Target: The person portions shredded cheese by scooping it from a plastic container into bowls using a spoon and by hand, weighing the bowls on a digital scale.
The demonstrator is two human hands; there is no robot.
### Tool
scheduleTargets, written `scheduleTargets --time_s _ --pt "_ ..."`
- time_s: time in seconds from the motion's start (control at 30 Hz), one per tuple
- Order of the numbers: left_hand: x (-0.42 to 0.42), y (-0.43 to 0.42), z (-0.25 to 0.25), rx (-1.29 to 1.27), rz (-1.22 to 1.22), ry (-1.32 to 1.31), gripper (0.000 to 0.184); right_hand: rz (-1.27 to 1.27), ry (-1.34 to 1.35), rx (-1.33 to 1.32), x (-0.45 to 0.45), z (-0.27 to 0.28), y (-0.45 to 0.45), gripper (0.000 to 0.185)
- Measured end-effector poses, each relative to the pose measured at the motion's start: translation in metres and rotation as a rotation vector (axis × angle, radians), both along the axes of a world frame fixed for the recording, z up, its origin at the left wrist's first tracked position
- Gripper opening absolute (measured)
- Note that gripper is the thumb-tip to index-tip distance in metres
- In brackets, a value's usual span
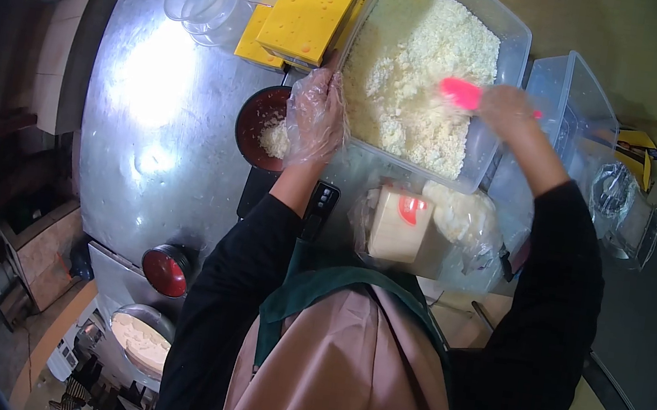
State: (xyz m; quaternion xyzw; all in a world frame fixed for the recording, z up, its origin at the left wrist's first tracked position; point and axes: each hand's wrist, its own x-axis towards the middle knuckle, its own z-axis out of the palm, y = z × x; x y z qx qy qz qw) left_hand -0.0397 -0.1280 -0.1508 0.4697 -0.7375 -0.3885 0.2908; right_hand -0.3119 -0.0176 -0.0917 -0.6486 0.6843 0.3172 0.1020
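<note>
A clear plastic tub [516, 43] holds a large heap of pale grated cheese [421, 68]. My right hand [511, 111] grips a pink spatula [461, 95] over the tub's right side; both are blurred by motion. In a thin plastic glove, my left hand [317, 116] rests at the tub's near left corner, fingers curled against its wall. It partly covers a dark bowl [251, 133] with a red-brown inside and some grated cheese in it. Nearer my body lie a pale cheese block [398, 229] with a red label and a whitish lump in clear plastic [463, 219].
Yellow boxes [308, 12] stand left of the tub, beside clear jars [205, 6]. An empty plastic container [579, 101] is at the right. A phone [320, 208] lies under my left forearm. Stacked red bowls [166, 269] and a pale-filled round pan [140, 342] sit lower left.
</note>
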Motion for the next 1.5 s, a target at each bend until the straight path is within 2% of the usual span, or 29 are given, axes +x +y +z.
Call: scheduleTargets --time_s 0.1,0.23,0.3,0.37,0.43,0.53,0.57,0.6,0.67,0.7,0.77,0.8,0.87,0.9,0.97,1.0,1.07,1.1,1.17,1.2,1.23,1.33,1.47,1.5 --pt "0.0 0.001 0.0 0.015 0.012 -0.009 0.032 0.074 -0.082 -0.034 0.019 0.037 0.015 0.02" --pt "-0.001 0.001 0.0 0.001 0.003 -0.006 0.032 0.04 -0.113 0.114 0.057 -0.011 0.045 0.02" --pt "-0.001 0.0 0.002 0.005 0.001 -0.001 0.032 0.214 -0.096 -0.14 0.03 -0.025 0.031 0.021" --pt "0.0 -0.001 0.0 0.011 -0.004 -0.002 0.031 0.091 -0.148 -0.291 -0.002 -0.013 0.006 0.02" --pt "-0.001 -0.001 -0.009 -0.045 0.014 0.013 0.03 -0.059 -0.009 -0.273 -0.021 0.019 -0.022 0.021" --pt "-0.002 -0.001 -0.009 -0.049 0.029 0.054 0.029 -0.19 0.006 -0.289 -0.035 -0.017 -0.028 0.025" --pt "-0.002 -0.001 -0.009 -0.049 0.028 0.054 0.029 -0.014 0.042 -0.125 -0.027 -0.039 -0.018 0.03" --pt "-0.002 0.0 -0.01 -0.029 0.029 0.048 0.029 -0.012 0.042 -0.125 -0.006 -0.034 -0.012 0.03" --pt "-0.001 -0.002 -0.011 -0.009 0.036 0.04 0.028 -0.286 0.009 -0.157 0.046 -0.017 0.0 0.026" --pt "-0.001 -0.002 -0.013 -0.021 0.033 0.009 0.028 -0.285 0.006 -0.156 0.041 -0.01 0.0 0.026" --pt "-0.002 0.0 -0.012 -0.03 0.027 -0.02 0.028 -0.274 -0.202 0.029 0.02 0.009 0.005 0.023" --pt "-0.003 0.0 -0.008 -0.02 0.033 0.048 0.026 -0.272 -0.2 0.03 0.012 0.009 0.005 0.023" --pt "-0.004 0.002 -0.003 -0.013 0.039 0.113 0.025 -0.256 0.063 -0.073 0.0 0.005 0.003 0.024" --pt "-0.004 0.003 -0.001 -0.039 0.042 0.093 0.024 -0.257 0.065 -0.076 0.006 0.004 0.002 0.024" --pt "-0.005 0.001 -0.001 -0.073 0.044 0.07 0.023 -0.127 0.303 0.124 0.028 -0.006 -0.001 0.021" --pt "-0.005 0.001 -0.003 -0.059 0.051 0.082 0.023 -0.126 0.299 0.122 0.018 -0.023 0.002 0.021" --pt "-0.003 0.005 -0.002 -0.039 0.056 0.091 0.022 0.062 -0.182 0.349 -0.012 -0.057 0.014 0.023" --pt "-0.004 0.004 0.005 -0.046 0.047 0.056 0.023 0.06 -0.178 0.348 -0.007 -0.056 0.01 0.023" --pt "-0.004 0.005 0.009 -0.053 0.047 0.022 0.023 -0.179 -0.312 0.845 0.01 -0.054 -0.006 0.013" --pt "-0.004 0.004 0.01 -0.075 0.047 -0.032 0.023 -0.175 -0.308 0.842 0.013 -0.052 -0.007 0.013" --pt "-0.003 0.004 0.009 -0.093 0.048 -0.089 0.023 -0.274 -0.392 0.816 0.017 -0.051 -0.005 0.012" --pt "-0.004 0.005 0.007 -0.063 0.046 0.01 0.025 -0.578 -0.637 0.716 0.026 -0.043 0.008 0.016" --pt "-0.002 0.005 0.009 -0.12 0.046 -0.043 0.026 -0.97 -0.97 0.543 0.034 -0.039 0.018 0.027" --pt "-0.003 0.004 0.009 -0.071 0.045 -0.031 0.027 -0.968 -0.972 0.541 0.028 -0.038 0.013 0.027"
